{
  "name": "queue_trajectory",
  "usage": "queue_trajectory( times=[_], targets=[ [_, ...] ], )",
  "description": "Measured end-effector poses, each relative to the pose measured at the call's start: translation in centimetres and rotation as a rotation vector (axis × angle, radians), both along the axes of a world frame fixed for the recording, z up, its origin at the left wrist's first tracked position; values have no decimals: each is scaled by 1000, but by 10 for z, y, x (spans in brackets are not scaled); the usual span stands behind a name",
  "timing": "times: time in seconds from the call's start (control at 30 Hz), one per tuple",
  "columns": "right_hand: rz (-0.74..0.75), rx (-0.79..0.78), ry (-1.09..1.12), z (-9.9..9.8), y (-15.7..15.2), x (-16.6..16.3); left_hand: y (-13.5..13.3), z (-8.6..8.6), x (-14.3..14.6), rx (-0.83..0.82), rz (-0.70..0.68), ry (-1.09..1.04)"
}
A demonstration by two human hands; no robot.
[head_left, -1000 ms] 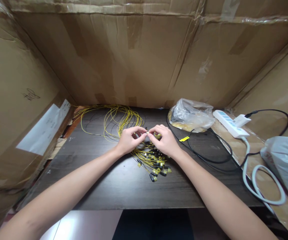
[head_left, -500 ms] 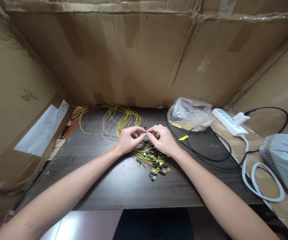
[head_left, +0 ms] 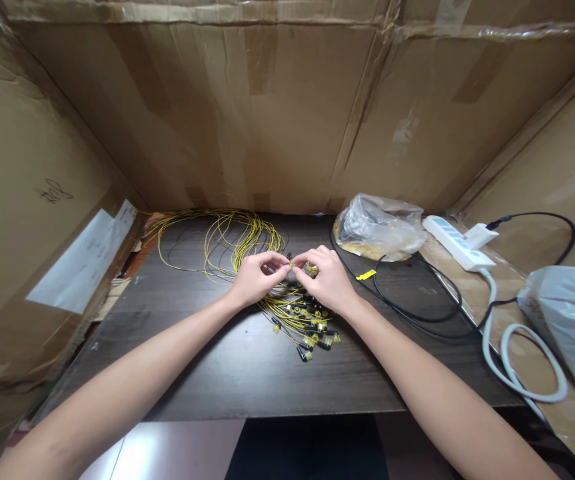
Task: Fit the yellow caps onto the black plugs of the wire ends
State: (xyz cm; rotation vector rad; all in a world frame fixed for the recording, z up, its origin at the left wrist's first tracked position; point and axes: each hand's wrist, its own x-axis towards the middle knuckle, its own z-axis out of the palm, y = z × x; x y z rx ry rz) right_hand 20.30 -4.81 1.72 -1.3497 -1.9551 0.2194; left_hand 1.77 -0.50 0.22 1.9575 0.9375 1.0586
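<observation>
Reaching in from 6 o'clock, both forearms cross the dark tabletop. White cord lies looped at 4 o'clock, beside a grey-white bag, contents hidden. Heap of plug ends, yellow and black, sits just nearer than the hands, close to the right wrist. Left hand and right hand meet mid-tabletop. Each grip is thumb and forefinger pinching one small yellow connector, left from 9 o'clock, right from 3 o'clock. Yellow tag lies just at 3 o'clock of the right hand, by a black cord. Yellow cable loops fan out flat toward 11 o'clock. Clear plastic bag at 2 o'clock, crumpled, holds something tan-yellow, too blurred to name. Power strip is beside it, with a plug in it. Cardboard wall stands behind, white label at 9 o'clock.
</observation>
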Motion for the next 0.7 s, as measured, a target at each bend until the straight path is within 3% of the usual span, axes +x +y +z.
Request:
queue_trajectory(
  times=[0.7],
  targets=[
    [113, -122, -54, -5, 3, 2, -3, 1, 0, 190, -4, 38]
  ],
)
